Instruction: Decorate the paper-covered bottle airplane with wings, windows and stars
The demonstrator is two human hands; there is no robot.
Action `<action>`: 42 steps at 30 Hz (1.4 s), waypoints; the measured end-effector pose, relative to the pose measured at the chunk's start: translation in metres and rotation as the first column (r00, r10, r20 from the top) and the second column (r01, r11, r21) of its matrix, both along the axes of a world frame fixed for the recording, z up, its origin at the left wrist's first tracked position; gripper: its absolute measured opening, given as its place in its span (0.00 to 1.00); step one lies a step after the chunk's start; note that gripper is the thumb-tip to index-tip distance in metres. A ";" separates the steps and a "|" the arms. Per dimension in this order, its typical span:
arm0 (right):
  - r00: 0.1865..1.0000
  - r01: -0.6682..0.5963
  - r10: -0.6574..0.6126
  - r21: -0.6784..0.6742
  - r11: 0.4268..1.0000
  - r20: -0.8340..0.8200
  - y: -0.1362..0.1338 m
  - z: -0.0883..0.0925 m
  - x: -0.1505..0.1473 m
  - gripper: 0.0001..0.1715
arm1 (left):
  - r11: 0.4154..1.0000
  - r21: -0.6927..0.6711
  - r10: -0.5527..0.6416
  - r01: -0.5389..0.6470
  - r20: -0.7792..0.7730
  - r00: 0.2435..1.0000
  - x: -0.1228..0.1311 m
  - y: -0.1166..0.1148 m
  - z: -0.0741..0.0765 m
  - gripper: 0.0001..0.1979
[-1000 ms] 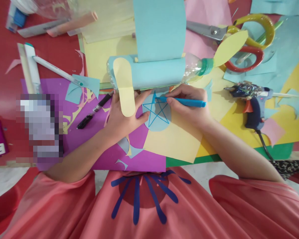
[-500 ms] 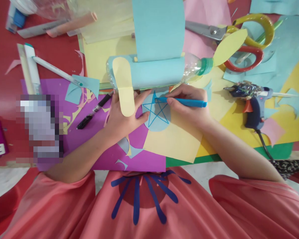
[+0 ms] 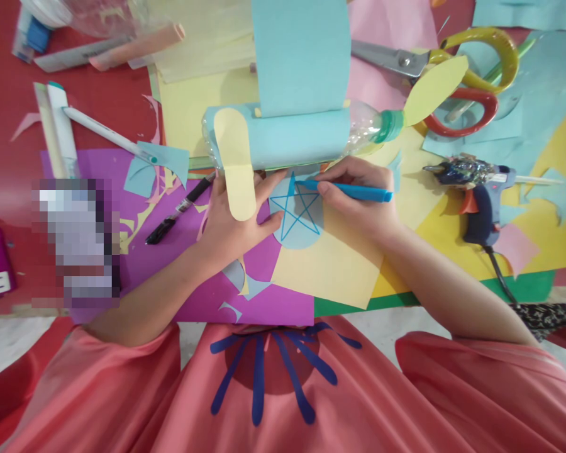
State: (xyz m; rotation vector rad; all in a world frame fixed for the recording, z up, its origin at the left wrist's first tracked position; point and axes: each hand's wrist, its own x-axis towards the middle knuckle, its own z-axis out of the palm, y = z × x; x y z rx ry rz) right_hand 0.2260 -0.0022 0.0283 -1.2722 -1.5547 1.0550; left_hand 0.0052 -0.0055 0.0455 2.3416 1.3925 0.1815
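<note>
A round light-blue paper piece [image 3: 295,236] carries a star drawn in blue lines, its top point partly coloured in. My right hand [image 3: 356,195] is closed around a blue felt-tip pen [image 3: 358,190], whose tip touches the paper near the star's top. With fingers spread, my left hand [image 3: 236,220] lies flat at the left edge of the round piece. A plastic bottle wrapped in blue paper [image 3: 297,135] lies just beyond both hands, with a green cap and pale yellow paper strips. One strip [image 3: 239,192] hangs over the back of my left hand.
Scissors [image 3: 410,61] with yellow and red handles lie at the back right. A glue gun [image 3: 481,195] rests on yellow paper at the right, its cord running forward. A black pen [image 3: 179,211] and paper scraps lie on purple paper [image 3: 264,308] at the left.
The pen tip has shifted very slightly near the star's top, and a little more of that point looks coloured in. My left hand has stayed in place.
</note>
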 end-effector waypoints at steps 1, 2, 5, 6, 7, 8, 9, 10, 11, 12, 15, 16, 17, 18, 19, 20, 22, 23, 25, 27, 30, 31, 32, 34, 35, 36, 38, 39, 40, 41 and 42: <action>1.000 -0.001 0.001 -0.003 1.000 -0.001 0.000 0.000 0.000 0.07 | 1.000 -0.001 0.000 0.000 0.000 1.000 0.000 0.000 0.000 0.27; 1.000 -0.003 0.003 -0.010 1.000 0.000 0.000 0.000 0.000 0.07 | 1.000 0.000 0.000 0.000 0.002 1.000 0.000 0.000 0.000 0.27; 0.999 -0.030 0.030 -0.035 0.999 0.011 -0.001 0.002 -0.001 0.08 | 1.000 0.000 0.002 -0.002 0.011 1.000 -0.001 0.000 0.001 0.28; 0.999 -0.042 0.042 -0.039 0.998 0.016 -0.002 0.003 0.000 0.09 | 1.000 -0.003 0.003 -0.003 0.011 1.000 -0.001 0.000 0.001 0.28; 0.998 -0.052 0.053 -0.042 0.998 0.022 -0.002 0.004 0.000 0.09 | 1.000 -0.006 0.004 -0.004 0.008 1.000 -0.001 0.000 0.001 0.27; 0.998 -0.060 0.061 -0.045 0.997 0.029 -0.002 0.004 0.000 0.10 | 1.000 -0.008 0.005 -0.005 0.006 1.000 -0.001 0.000 0.001 0.27; 0.997 -0.065 0.067 -0.049 0.997 0.035 -0.002 0.004 0.000 0.10 | 1.000 -0.008 0.005 -0.005 0.004 1.000 -0.001 0.000 0.001 0.27; 0.997 -0.065 0.067 -0.053 0.996 0.040 -0.002 0.005 0.000 0.11 | 1.000 -0.005 0.006 -0.006 0.005 1.000 0.000 0.000 0.001 0.27; 0.997 -0.058 0.060 -0.055 0.997 0.041 -0.002 0.005 0.000 0.11 | 1.000 -0.002 0.006 -0.006 0.008 1.000 0.000 0.000 0.001 0.28; 0.998 -0.045 0.047 -0.053 0.998 0.039 -0.002 0.005 0.000 0.11 | 1.000 0.001 0.007 -0.007 0.011 1.000 0.000 0.000 0.002 0.28; 1.000 0.008 -0.007 -0.036 0.999 0.023 -0.001 0.004 -0.001 0.10 | 1.000 -0.011 0.014 -0.014 0.005 1.000 0.001 0.000 0.003 0.27; 1.000 0.019 -0.018 -0.036 0.999 0.020 -0.001 0.004 -0.002 0.10 | 1.000 -0.018 0.016 -0.016 0.000 1.000 0.001 0.000 0.004 0.27; 1.000 0.025 -0.025 -0.038 0.999 0.018 -0.001 0.004 -0.002 0.09 | 1.000 -0.023 0.018 -0.018 -0.005 1.000 0.001 0.000 0.005 0.27; 1.000 0.026 -0.026 -0.042 0.999 0.016 -0.001 0.004 -0.002 0.09 | 1.000 -0.025 0.019 -0.019 -0.007 1.000 0.001 0.000 0.005 0.27; 1.000 0.021 -0.021 -0.045 0.999 0.012 -0.001 0.004 -0.002 0.08 | 1.000 -0.025 0.018 -0.018 -0.008 1.000 0.001 0.000 0.005 0.27; 1.000 0.013 -0.013 -0.043 0.999 0.008 -0.001 0.004 -0.002 0.08 | 1.000 -0.024 0.016 -0.016 -0.007 1.000 0.001 0.000 0.005 0.27; 1.000 -0.011 0.011 -0.033 0.999 0.012 -0.002 0.004 -0.002 0.07 | 1.000 -0.022 0.012 -0.012 -0.002 1.000 0.001 0.000 0.003 0.27; 0.999 -0.025 0.026 -0.031 0.999 0.020 -0.002 0.004 -0.001 0.08 | 1.000 -0.021 0.011 -0.011 0.002 1.000 0.001 0.000 0.003 0.27; 0.998 -0.040 0.041 -0.030 0.999 0.044 -0.003 0.003 -0.001 0.08 | 1.000 -0.019 0.011 -0.011 0.008 1.000 0.001 0.000 0.002 0.27; 0.998 -0.032 0.034 -0.030 0.999 0.060 -0.003 0.002 0.000 0.08 | 1.000 -0.010 0.010 -0.010 0.013 1.000 0.001 0.000 0.002 0.27; 0.999 -0.001 0.001 -0.012 1.000 0.046 -0.002 0.002 0.001 0.07 | 1.000 -0.003 0.002 -0.002 0.013 1.000 0.000 0.000 0.003 0.27; 0.999 0.005 -0.004 -0.006 1.000 0.035 -0.001 0.002 0.000 0.07 | 1.000 -0.003 0.001 -0.001 0.012 1.000 -0.001 0.000 0.003 0.27; 1.000 0.008 -0.008 -0.003 1.000 0.025 -0.001 0.002 0.000 0.07 | 1.000 -0.003 0.001 -0.001 0.011 1.000 -0.001 0.000 0.003 0.27; 1.000 0.004 -0.004 -0.011 1.000 0.020 -0.001 0.003 -0.001 0.07 | 1.000 0.002 0.005 -0.005 0.012 1.000 -0.001 0.000 0.002 0.27; 1.000 -0.004 0.004 -0.022 1.000 0.025 -0.001 0.004 -0.001 0.08 | 1.000 0.007 0.008 -0.008 0.013 1.000 -0.001 0.000 0.002 0.27; 0.999 -0.013 0.014 -0.033 0.999 0.033 -0.001 0.004 -0.001 0.09 | 1.000 0.010 0.011 -0.011 0.015 1.000 0.000 0.000 0.002 0.27; 0.998 -0.034 0.036 -0.049 0.998 0.051 -0.002 0.005 -0.001 0.11 | 1.000 0.010 0.012 -0.012 0.019 1.000 0.000 0.000 0.001 0.28; 0.997 -0.040 0.043 -0.051 0.998 0.058 -0.002 0.005 -0.001 0.12 | 1.000 0.007 0.010 -0.011 0.021 1.000 0.000 0.001 0.001 0.28; 0.997 -0.042 0.045 -0.052 0.998 0.063 -0.002 0.005 0.000 0.12 | 1.000 0.000 0.009 -0.009 0.022 1.000 0.000 0.001 0.001 0.28; 0.997 -0.040 0.043 -0.052 0.998 0.065 -0.002 0.005 0.000 0.12 | 1.000 -0.007 0.007 -0.007 0.023 1.000 0.000 0.001 0.002 0.28; 0.997 -0.035 0.038 -0.050 0.998 0.062 -0.002 0.005 0.000 0.11 | 1.000 -0.013 0.007 -0.007 0.022 1.000 0.001 0.001 0.002 0.28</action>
